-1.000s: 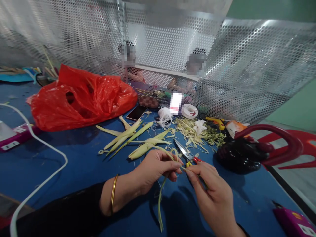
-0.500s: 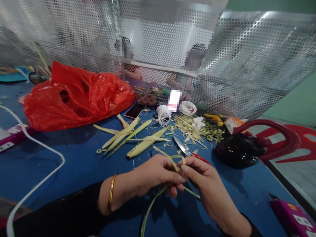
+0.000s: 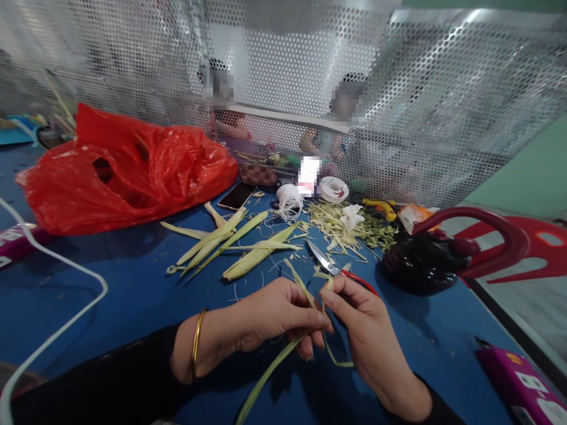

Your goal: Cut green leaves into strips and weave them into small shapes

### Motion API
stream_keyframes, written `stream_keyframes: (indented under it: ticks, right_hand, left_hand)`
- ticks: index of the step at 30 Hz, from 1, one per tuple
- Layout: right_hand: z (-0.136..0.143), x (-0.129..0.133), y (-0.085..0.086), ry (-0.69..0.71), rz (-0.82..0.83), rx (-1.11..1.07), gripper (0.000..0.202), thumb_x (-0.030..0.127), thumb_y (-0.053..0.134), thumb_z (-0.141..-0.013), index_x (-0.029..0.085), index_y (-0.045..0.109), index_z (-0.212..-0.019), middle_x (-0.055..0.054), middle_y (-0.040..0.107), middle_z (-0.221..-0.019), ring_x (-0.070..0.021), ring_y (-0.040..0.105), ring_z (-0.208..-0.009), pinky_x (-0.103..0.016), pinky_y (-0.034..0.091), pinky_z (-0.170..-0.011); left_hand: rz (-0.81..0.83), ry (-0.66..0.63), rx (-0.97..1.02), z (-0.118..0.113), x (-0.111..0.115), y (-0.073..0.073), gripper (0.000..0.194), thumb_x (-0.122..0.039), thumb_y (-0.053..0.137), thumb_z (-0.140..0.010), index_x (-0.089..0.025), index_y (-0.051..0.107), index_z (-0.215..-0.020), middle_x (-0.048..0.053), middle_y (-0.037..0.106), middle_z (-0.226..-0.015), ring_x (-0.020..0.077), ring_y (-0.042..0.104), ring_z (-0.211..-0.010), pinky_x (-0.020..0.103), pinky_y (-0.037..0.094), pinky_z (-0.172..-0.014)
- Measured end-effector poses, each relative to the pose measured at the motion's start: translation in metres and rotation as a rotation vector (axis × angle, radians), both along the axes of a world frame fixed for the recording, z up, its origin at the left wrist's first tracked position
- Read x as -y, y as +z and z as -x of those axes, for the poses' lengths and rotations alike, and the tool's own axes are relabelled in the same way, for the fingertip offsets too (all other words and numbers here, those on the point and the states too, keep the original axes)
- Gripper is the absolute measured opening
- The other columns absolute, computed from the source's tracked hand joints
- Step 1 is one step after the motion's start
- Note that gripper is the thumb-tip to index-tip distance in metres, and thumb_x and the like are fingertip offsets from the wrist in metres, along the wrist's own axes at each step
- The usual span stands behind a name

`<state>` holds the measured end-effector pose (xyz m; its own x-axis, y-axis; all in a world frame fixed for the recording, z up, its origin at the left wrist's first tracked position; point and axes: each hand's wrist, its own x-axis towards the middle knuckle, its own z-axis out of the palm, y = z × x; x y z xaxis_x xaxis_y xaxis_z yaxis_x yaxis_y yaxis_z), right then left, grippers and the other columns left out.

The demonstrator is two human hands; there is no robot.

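Note:
My left hand [image 3: 283, 313], with a gold bangle on the wrist, pinches a long pale green leaf strip [image 3: 270, 375] between thumb and fingers. One end sticks up past the knuckles and the other trails toward the front edge. My right hand [image 3: 365, 324] pinches a thinner strip [image 3: 341, 361] of the same leaf, looped between the hands. Just beyond my right fingers lie red-handled scissors [image 3: 325, 260], blades pointing away. Folded pale green leaves [image 3: 259, 260] rest on the blue table [image 3: 150, 295], beyond my left hand.
A red plastic bag [image 3: 133, 177] fills the back left. A phone [image 3: 238, 195], white string [image 3: 290, 200], a tape roll [image 3: 334, 189] and plant trimmings [image 3: 336, 227] lie farther back. At right stands a dark kettle [image 3: 419, 265]; a white cable [image 3: 66, 265] crosses the left. Two people show behind perforated mesh.
My hands have drawn slightly apart. The thin strip has pulled into a longer loop between them, and the long strip's tail has swung left. The whole view has shifted a little.

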<state>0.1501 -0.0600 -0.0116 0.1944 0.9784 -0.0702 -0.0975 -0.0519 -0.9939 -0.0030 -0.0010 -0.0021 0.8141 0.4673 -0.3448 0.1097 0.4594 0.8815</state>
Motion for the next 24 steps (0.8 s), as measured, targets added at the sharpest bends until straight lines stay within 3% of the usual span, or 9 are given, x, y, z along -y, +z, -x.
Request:
stream_keyframes:
  ticks: [3, 6, 8, 10, 14, 16, 18, 24]
  right_hand:
    - [-0.006, -0.002, 0.001, -0.137, -0.061, 0.179, 0.021, 0.037, 0.071, -0.075, 0.019, 0.061, -0.071, 0.003, 0.055, -0.063, -0.0121, 0.05, -0.057, -0.024, 0.043, -0.055]
    - [-0.012, -0.005, 0.005, -0.34, -0.252, 0.46, 0.021, 0.034, 0.07, -0.075, 0.021, 0.064, -0.09, -0.002, 0.061, -0.08, -0.0189, 0.058, -0.076, -0.032, 0.047, -0.072]
    - [-0.013, -0.005, 0.008, -0.25, -0.341, 0.641, 0.011, 0.03, 0.067, -0.077, 0.022, 0.066, -0.085, -0.003, 0.063, -0.083, -0.0213, 0.059, -0.083, -0.034, 0.046, -0.078]
    - [-0.01, -0.004, 0.009, -0.044, -0.319, 0.706, 0.009, 0.028, 0.066, -0.077, 0.022, 0.064, -0.071, -0.003, 0.063, -0.079, -0.0207, 0.059, -0.08, -0.033, 0.045, -0.076]
    - [-0.002, -0.003, 0.008, 0.172, -0.04, 0.532, 0.017, 0.034, 0.067, -0.076, 0.021, 0.058, -0.068, 0.001, 0.058, -0.068, -0.0151, 0.055, -0.062, -0.027, 0.044, -0.057]
    - [0.0, -0.003, 0.008, 0.212, 0.052, 0.427, 0.019, 0.035, 0.066, -0.075, 0.021, 0.055, -0.068, 0.003, 0.054, -0.065, -0.0123, 0.05, -0.054, -0.024, 0.04, -0.049]
    - [0.0, -0.004, 0.008, 0.21, 0.043, 0.36, 0.017, 0.033, 0.065, -0.075, 0.021, 0.054, -0.068, 0.003, 0.053, -0.066, -0.0115, 0.048, -0.054, -0.023, 0.038, -0.048]
    - [0.002, -0.002, 0.007, 0.136, -0.124, 0.353, 0.014, 0.023, 0.062, -0.076, 0.021, 0.054, -0.064, 0.002, 0.055, -0.071, -0.0146, 0.051, -0.069, -0.027, 0.042, -0.065]
  left_hand:
    - [0.016, 0.016, -0.018, -0.001, 0.002, 0.0, 0.021, -0.032, 0.073, -0.07, -0.011, 0.071, -0.072, 0.001, 0.066, -0.06, 0.0076, 0.058, -0.045, 0.019, 0.044, -0.049]
    - [0.041, 0.014, -0.049, -0.003, 0.004, 0.0, 0.018, -0.029, 0.072, -0.068, -0.011, 0.07, -0.071, 0.0, 0.064, -0.057, 0.0077, 0.057, -0.043, 0.019, 0.044, -0.047]
    - [0.055, -0.014, -0.066, -0.005, 0.005, -0.002, 0.014, -0.025, 0.07, -0.066, -0.012, 0.07, -0.07, -0.001, 0.064, -0.056, 0.008, 0.057, -0.042, 0.02, 0.045, -0.047]
    - [0.055, -0.037, -0.081, -0.008, 0.007, -0.003, 0.01, -0.02, 0.066, -0.063, -0.013, 0.07, -0.068, -0.002, 0.063, -0.054, 0.0086, 0.057, -0.041, 0.021, 0.046, -0.047]
    - [0.062, -0.047, -0.126, -0.012, 0.01, -0.006, 0.01, -0.015, 0.06, -0.058, -0.014, 0.069, -0.063, -0.002, 0.062, -0.05, 0.0095, 0.056, -0.04, 0.021, 0.047, -0.046]
    - [0.072, -0.039, -0.147, -0.013, 0.011, -0.006, 0.008, -0.016, 0.061, -0.059, -0.013, 0.068, -0.06, -0.001, 0.063, -0.051, 0.0093, 0.056, -0.04, 0.022, 0.047, -0.047]
    - [0.08, -0.026, -0.155, -0.013, 0.011, -0.005, 0.007, -0.017, 0.063, -0.059, -0.013, 0.068, -0.058, 0.0, 0.064, -0.053, 0.0092, 0.057, -0.041, 0.022, 0.048, -0.048]
    - [0.105, -0.051, -0.136, -0.012, 0.012, 0.0, 0.008, -0.018, 0.065, -0.057, -0.013, 0.069, -0.06, 0.001, 0.065, -0.054, 0.0096, 0.057, -0.042, 0.022, 0.049, -0.048]
